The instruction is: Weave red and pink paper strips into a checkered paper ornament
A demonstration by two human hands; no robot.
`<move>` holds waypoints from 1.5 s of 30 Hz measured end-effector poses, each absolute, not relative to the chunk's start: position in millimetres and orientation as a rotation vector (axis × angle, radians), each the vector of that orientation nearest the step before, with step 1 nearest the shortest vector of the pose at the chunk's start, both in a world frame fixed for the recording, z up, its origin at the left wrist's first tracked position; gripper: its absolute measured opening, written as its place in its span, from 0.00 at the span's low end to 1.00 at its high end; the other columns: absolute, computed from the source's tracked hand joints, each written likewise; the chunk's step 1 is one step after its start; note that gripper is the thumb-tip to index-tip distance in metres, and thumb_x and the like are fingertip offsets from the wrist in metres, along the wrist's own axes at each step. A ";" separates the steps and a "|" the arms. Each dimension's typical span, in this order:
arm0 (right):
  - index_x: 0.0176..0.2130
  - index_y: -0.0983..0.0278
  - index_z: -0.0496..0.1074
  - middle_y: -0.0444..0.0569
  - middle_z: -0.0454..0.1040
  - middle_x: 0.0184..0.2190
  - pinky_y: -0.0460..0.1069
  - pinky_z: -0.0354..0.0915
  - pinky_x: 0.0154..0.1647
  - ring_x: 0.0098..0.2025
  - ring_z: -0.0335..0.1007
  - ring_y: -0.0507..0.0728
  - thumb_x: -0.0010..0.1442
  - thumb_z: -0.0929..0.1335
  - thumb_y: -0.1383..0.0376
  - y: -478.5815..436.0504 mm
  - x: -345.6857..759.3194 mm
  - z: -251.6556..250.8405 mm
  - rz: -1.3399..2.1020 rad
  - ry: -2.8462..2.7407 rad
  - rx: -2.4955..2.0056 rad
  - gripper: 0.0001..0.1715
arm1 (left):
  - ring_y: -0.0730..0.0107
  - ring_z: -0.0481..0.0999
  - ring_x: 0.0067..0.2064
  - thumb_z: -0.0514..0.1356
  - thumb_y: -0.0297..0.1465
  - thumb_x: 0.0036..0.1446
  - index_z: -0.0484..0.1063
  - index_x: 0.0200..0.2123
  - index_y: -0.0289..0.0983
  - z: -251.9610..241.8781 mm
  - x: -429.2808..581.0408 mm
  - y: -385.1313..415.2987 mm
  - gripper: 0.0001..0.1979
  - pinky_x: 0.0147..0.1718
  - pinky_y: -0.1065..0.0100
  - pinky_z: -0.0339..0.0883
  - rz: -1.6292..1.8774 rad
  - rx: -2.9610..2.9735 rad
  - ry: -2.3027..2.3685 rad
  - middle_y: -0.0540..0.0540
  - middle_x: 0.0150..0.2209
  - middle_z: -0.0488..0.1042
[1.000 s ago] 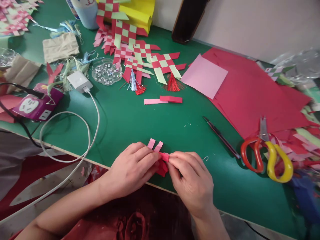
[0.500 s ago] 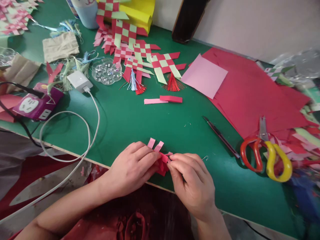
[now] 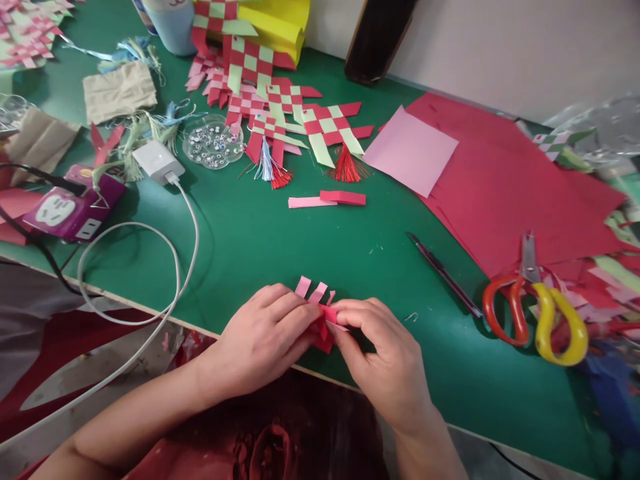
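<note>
Near the table's front edge, a small piece of red and pink paper strips (image 3: 327, 313) is between my hands. My left hand (image 3: 270, 330) is closed on its left side, the fingers covering much of it. My right hand (image 3: 383, 353) pinches a strip at its right side between thumb and forefinger. Pink strip ends stick up beyond my left fingertips. Farther back on the green table (image 3: 240, 247) lie a folded pink strip (image 3: 311, 202) and a red strip (image 3: 345, 197), overlapping.
Scissors (image 3: 527, 267) and a dark pen-like tool (image 3: 443, 273) lie right, beside red sheets (image 3: 520, 180) and a pink square (image 3: 411, 150). Woven paper fish (image 3: 333, 127) are at the back. A white cable (image 3: 195, 233) and purple power adapter (image 3: 75, 203) are left.
My right hand has shifted slightly up, and its fingers have changed position on the strips. A third pink strip end now shows upright beside the other two. My left hand stays in place.
</note>
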State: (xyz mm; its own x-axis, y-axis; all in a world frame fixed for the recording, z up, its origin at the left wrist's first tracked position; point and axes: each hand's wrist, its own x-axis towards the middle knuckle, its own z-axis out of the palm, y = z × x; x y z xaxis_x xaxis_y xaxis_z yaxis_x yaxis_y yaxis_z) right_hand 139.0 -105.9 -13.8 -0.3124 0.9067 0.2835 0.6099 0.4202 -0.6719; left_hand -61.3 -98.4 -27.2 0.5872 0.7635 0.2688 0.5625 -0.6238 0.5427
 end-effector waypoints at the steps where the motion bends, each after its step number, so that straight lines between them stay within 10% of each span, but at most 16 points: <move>1: 0.38 0.61 0.70 0.46 0.79 0.37 0.50 0.71 0.41 0.39 0.73 0.53 0.61 0.68 0.74 -105.7 139.5 -13.9 0.593 -2.054 -1.266 0.07 | 0.65 0.70 0.39 0.56 0.28 0.66 0.68 0.44 0.36 -27.3 -61.4 -98.6 0.04 0.43 0.63 0.65 0.688 2.414 1.066 0.46 0.41 0.75; 45: 0.40 0.62 0.73 0.47 0.80 0.41 0.56 0.65 0.46 0.44 0.69 0.58 0.62 0.70 0.70 -115.8 140.4 -17.8 0.339 -2.203 -1.273 0.05 | 0.62 0.71 0.43 0.56 0.29 0.66 0.64 0.58 0.32 -26.2 -59.5 -100.3 0.18 0.46 0.59 0.68 0.579 2.490 1.122 0.42 0.46 0.74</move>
State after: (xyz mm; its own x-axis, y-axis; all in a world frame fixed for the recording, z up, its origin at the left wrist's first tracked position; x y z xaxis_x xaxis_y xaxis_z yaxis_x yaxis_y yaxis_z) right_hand 140.4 -115.8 -17.8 -0.3872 0.8547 0.3458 0.7112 0.5156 -0.4779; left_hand -59.5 -100.3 -26.2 0.6033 0.7663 0.2207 0.6240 -0.6260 0.4677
